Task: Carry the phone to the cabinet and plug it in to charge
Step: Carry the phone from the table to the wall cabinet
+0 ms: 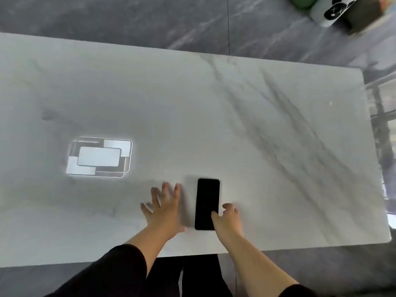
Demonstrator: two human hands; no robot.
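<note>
A phone (207, 200) with a black screen and a pale rim lies flat, screen up, on the white marble table (214, 103), close to the near edge. My right hand (228, 219) rests at the phone's lower right corner, thumb on the screen and fingers curled at its right side; the phone still lies on the table. To the left of the phone my left hand (164, 207) is flat on the table with its fingers spread, holding nothing. No cabinet or charger is in view.
A bright reflection of a ceiling light (99, 157) shows on the table's left part. Grey marble floor (150, 20) lies beyond the table. At the top right, on the floor, stand a white-and-black figure (331, 11) and a dark box (364, 13).
</note>
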